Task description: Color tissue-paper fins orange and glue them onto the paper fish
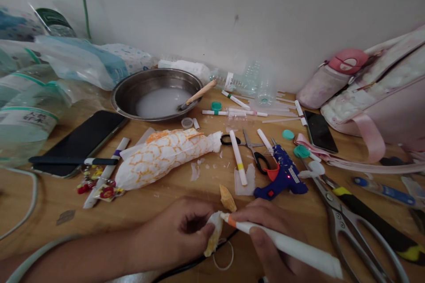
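Observation:
My left hand (186,225) pinches a small white paper piece (215,232) with orange colouring on it. In my right hand (275,230) is a white marker (288,243) with an orange band, its tip at the upper edge of the paper piece. Just beyond lies a similar orange-coloured piece (227,198) on the table. Further left rests a white papery fish shape (162,155) with orange scale lines and an orange fin along its upper side.
Behind the fish stands a metal basin (156,97) with whitish liquid and a wooden-handled brush (199,93). To the right lie a blue glue gun (283,174), small scissors (250,145) and large scissors (338,212). A phone (83,139) is at left, a pink bag (392,106) at right.

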{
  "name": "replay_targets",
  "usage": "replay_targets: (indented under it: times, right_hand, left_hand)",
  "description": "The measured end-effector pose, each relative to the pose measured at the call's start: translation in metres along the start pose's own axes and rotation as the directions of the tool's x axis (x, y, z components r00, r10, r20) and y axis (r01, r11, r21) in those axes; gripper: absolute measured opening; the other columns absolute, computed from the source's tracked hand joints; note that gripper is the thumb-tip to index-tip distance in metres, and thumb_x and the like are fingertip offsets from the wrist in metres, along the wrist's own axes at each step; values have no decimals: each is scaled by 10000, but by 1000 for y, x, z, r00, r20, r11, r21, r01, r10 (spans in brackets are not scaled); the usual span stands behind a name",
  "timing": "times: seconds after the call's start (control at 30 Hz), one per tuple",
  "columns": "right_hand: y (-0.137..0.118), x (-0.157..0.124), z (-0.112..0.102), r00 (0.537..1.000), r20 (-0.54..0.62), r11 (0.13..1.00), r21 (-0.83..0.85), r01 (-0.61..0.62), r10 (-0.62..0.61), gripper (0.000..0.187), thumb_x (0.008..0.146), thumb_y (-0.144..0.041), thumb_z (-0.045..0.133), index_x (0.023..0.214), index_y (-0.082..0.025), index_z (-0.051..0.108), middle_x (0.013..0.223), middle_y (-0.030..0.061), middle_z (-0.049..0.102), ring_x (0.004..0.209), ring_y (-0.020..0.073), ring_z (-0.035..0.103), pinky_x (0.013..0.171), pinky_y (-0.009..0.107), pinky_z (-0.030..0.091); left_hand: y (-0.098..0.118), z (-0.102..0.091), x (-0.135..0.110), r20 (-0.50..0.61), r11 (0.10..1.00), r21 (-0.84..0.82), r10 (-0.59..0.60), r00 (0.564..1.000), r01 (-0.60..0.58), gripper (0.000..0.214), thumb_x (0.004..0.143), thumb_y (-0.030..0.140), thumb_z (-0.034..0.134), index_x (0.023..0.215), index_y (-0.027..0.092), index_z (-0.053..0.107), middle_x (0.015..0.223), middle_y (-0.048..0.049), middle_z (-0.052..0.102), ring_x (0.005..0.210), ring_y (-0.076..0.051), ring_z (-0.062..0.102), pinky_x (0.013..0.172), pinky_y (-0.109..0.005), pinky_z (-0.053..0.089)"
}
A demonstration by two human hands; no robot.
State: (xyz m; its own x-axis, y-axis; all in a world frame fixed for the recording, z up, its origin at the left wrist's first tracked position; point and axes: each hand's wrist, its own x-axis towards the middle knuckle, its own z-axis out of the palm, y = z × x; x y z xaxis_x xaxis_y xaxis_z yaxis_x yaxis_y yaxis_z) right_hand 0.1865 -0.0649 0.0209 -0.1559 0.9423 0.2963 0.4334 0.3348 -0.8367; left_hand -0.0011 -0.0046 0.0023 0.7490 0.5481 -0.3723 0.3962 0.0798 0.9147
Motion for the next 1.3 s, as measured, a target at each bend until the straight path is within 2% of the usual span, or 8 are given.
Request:
replay_targets:
  times: [0.4, 0.53, 0.57, 0.83, 1.0, 1.1, 1.17, 1.3]
  right_hand:
    - [1, 0, 1, 998, 1, 997, -34, 63, -63, 170, 852, -217, 514, 970, -230, 636, 781, 1, 687, 699, 123, 637, 616, 238, 491]
    - [3, 0, 3, 977, -124, 985, -45, 168, -172, 322, 890, -438, 458, 796, -208, 661, 591, -14, 630, 523, 94, 589, 493, 207, 444]
    - [3, 0, 3, 994, 14, 991, -66, 113, -113, 282, 885, -409, 483, 855, -198, 667, 667, 10, 662, 590, 112, 617, 530, 220, 467]
    - [7, -3, 11, 969, -97, 967, -137, 214, -228, 342, 909, -433, 412, 823, -211, 657, 595, -21, 632, 517, 80, 572, 490, 203, 404]
    - [6, -3, 5, 985, 48, 971, -166, 172, -167, 262, 902, -373, 456, 873, -197, 648, 676, -1, 657, 602, 95, 609, 548, 202, 449]
    - [5, -1, 4, 962, -39, 949, -176, 260, -271, 345, 916, -419, 419, 802, -193, 653, 598, -18, 636, 515, 71, 575, 493, 182, 418]
    - [6, -1, 6, 967, -123, 964, -176, 199, -222, 341, 906, -429, 412, 805, -206, 649, 613, -8, 639, 536, 90, 582, 496, 200, 418]
    - [11, -5, 10, 970, 8, 959, -147, 241, -243, 333, 916, -421, 421, 855, -189, 651, 634, -8, 645, 556, 81, 586, 531, 194, 422]
  left_hand:
    - [-2, 0, 2, 10, 995, -98, -27, 1000, 28, 266, 787, 384, 423, 587, 219, 363, 584, 65, 321, 563, -111, 319, 513, -231, 281]
    - [-3, 1, 0, -16, 997, -72, -20, 1000, 19, 252, 778, 369, 425, 586, 219, 359, 600, 58, 325, 594, -121, 326, 536, -240, 286]
    - [-4, 1, 0, -20, 997, -72, -23, 1000, 21, 253, 779, 366, 427, 585, 219, 359, 601, 59, 322, 591, -120, 323, 535, -238, 287]
    - [-10, 2, -1, -90, 999, -30, -28, 996, 25, 317, 775, 462, 455, 601, 206, 520, 590, 38, 445, 605, -134, 407, 553, -227, 353]
    - [-9, 2, -1, -86, 1000, -21, -24, 996, 22, 342, 780, 481, 447, 622, 201, 561, 598, 29, 484, 613, -136, 435, 560, -222, 377]
    - [-6, 1, -1, -61, 999, -11, -41, 997, 41, 312, 779, 455, 446, 623, 196, 523, 605, 37, 440, 612, -130, 415, 562, -217, 372]
    - [-4, 0, -1, -40, 999, -4, -52, 998, 51, 288, 789, 426, 428, 630, 194, 491, 616, 42, 402, 615, -126, 394, 568, -217, 365]
    - [-5, 0, -1, -32, 999, -3, -47, 998, 47, 278, 794, 409, 411, 621, 198, 462, 615, 47, 370, 613, -124, 377, 570, -217, 361]
